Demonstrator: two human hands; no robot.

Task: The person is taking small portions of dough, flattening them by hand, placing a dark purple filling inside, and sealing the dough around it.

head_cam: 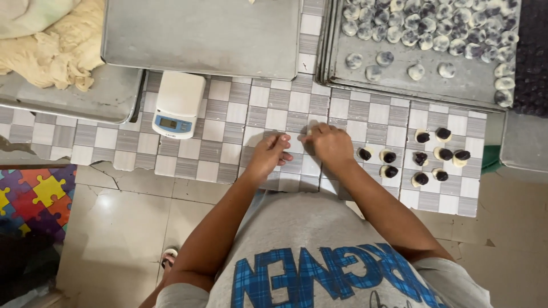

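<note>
My left hand (268, 155) and my right hand (331, 145) rest close together on the checkered tiled counter (228, 122), fingers curled and fingertips pointing at each other across a small gap. Something pale sits between the fingertips, but it is too small and too hidden for me to say what it is, and I cannot tell whether either hand is actually pinching it. Just to the right of my right hand lie small flat dough rounds topped with dark filling (389, 156), spread in loose rows on the tiles. Beyond them, at the far edge of the counter, a metal tray (456, 85) carries many closed, filled dough balls (422, 28) packed together. Another metal tray (205, 34) lies straight ahead, bare side up, and a small white kitchen scale (178, 104) stands to the left of my hands. Further left a big lump of raw dough (57, 51) sits on a third tray.
</note>
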